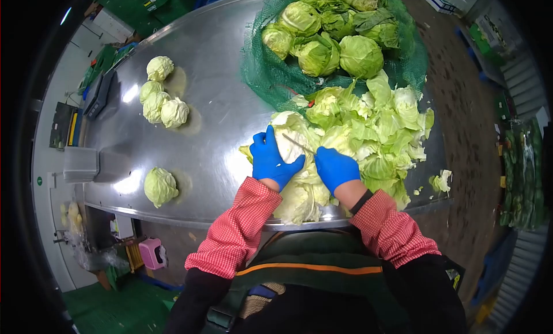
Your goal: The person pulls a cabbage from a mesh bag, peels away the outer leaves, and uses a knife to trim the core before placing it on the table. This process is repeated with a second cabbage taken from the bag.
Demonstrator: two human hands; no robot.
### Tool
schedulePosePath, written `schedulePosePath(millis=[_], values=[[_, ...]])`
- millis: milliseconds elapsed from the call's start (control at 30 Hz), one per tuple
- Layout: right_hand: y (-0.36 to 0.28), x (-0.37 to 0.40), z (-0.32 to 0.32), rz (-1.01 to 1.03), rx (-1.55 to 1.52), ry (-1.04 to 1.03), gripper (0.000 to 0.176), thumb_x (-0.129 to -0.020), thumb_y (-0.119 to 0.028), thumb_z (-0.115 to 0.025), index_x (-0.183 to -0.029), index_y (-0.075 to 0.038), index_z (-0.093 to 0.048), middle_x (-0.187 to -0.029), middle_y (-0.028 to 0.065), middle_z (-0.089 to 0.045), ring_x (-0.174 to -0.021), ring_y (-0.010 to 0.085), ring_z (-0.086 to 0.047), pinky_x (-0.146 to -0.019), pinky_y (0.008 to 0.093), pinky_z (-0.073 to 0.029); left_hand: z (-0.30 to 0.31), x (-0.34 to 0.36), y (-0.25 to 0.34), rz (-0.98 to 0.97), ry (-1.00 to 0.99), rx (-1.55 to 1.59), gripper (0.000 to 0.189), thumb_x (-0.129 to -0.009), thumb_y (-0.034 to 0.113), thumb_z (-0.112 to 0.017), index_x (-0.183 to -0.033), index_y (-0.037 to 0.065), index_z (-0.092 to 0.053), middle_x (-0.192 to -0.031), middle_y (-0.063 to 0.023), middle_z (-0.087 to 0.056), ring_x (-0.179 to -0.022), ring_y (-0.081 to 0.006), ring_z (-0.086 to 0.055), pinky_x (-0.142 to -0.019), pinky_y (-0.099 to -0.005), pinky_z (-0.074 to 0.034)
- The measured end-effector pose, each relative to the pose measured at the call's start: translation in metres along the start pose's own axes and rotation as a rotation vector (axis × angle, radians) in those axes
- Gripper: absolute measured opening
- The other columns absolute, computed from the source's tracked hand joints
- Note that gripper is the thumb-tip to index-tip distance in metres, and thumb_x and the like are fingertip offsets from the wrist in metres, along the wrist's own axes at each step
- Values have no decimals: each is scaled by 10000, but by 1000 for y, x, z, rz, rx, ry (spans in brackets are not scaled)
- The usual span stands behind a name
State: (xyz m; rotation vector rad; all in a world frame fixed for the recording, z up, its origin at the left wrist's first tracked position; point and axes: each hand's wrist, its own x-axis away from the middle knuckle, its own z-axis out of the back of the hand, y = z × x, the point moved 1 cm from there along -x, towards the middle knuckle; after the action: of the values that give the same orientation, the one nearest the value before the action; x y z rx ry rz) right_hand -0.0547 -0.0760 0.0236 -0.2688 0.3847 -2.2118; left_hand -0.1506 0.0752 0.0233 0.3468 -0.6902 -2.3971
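Note:
Both of my hands wear blue gloves and red checked sleeves. My left hand (272, 159) grips a pale green cabbage (291, 139) on the steel table (219, 97), fingers spread over its left side. In my right hand (336, 168) is a knife (298, 144), whose thin blade lies across the cabbage toward the upper left. A heap of cut-off cabbage leaves (374, 132) lies just right of my hands and under them.
A green net sack (271, 80) of untrimmed cabbages (331, 28) lies at the table's far right. Three trimmed cabbages (161, 100) sit at the left, one more (160, 186) near the front edge. A grey scale (99, 95) is at the far left.

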Motion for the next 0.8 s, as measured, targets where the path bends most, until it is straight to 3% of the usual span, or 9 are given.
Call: schedulePosePath(millis=[100, 233, 333, 367, 467, 500, 600, 633, 800], values=[[4, -17, -2, -28, 49, 22, 106, -876, -157, -504, -906, -83, -575, -818, 150, -658, -691, 321, -667, -596, 436, -532, 2, 2, 13, 45, -37, -51, 1070, -587, 413, -812, -1409, -44, -303, -1204, -243, -428, -1115, -405, -438, -950, -472, -418], [30, -45, 13, -15, 24, 19, 235, -932, -308, -487, -964, -98, -587, -828, 179, -669, -760, 372, -655, -661, 469, -520, 0, 24, 16, -76, 58, -78, 1052, -619, 390, -802, -1423, -47, -282, -1263, -268, -408, -1164, -405, -425, -973, -459, -414], [-4, -34, 44, -53, -81, -173, 331, -913, -383, -520, -1020, -78, -594, -956, 188, -670, -830, 366, -660, -739, 469, -525, -2, 22, 0, -53, 57, 123, 1057, -622, 379, -810, -1428, -45, -274, -1279, -276, -394, -1171, -416, -420, -1001, -465, -392], [-12, -32, 42, -90, -84, -154, 485, -885, -496, -546, -1128, -77, -572, -1083, 199, -644, -950, 353, -646, -828, 460, -509, -2, 22, -3, -55, 30, 185, 1054, -626, 367, -817, -1431, -42, -272, -1311, -284, -366, -1198, -431, -407, -1025, -466, -374], [-11, -49, 20, -96, -163, 25, 526, -872, -476, -572, -1206, -71, -538, -1166, 187, -617, -996, 340, -636, -855, 441, -505, -1, 28, -6, -138, 43, 167, 1049, -634, 361, -817, -1437, -31, -269, -1342, -284, -341, -1225, -436, -395, -1035, -463, -368], [-4, -58, 7, -35, -205, 74, 474, -874, -417, -576, -1216, -90, -551, -1142, 172, -635, -1003, 341, -631, -853, 438, -503, 1, 32, -8, -147, 33, 194, 1037, -636, 331, -825, -1438, -22, -272, -1359, -280, -328, -1255, -431, -374, -1053, -463, -356], [-2, -76, -3, -86, -108, -231, 394, -874, -359, -569, -1187, -120, -578, -1112, 159, -652, -991, 349, -631, -839, 445, -504, 3, 47, -18, -226, 57, 225, 1032, -633, 306, -832, -1441, -12, -273, -1356, -275, -333, -1274, -424, -359, -1066, -463, -347], [6, -78, -20, -57, -110, -114, 388, -876, -378, -574, -1178, -134, -580, -1039, 148, -672, -953, 355, -637, -806, 458, -506, 3, 52, -24, -195, 60, 281, 1028, -628, 279, -840, -1438, -11, -276, -1358, -253, -340, -1297, -404, -344, -1082, -452, -331], [18, -75, -33, -177, -237, -95, 442, -871, -437, -593, -1187, -129, -571, -1022, 157, -676, -931, 361, -641, -799, 449, -505, -4, 70, -73, -109, 101, 594, 1033, -635, 225, -842, -1449, -6, -251, -1379, -188, -346, -1313, -329, -346, -1102, -418, -300]])
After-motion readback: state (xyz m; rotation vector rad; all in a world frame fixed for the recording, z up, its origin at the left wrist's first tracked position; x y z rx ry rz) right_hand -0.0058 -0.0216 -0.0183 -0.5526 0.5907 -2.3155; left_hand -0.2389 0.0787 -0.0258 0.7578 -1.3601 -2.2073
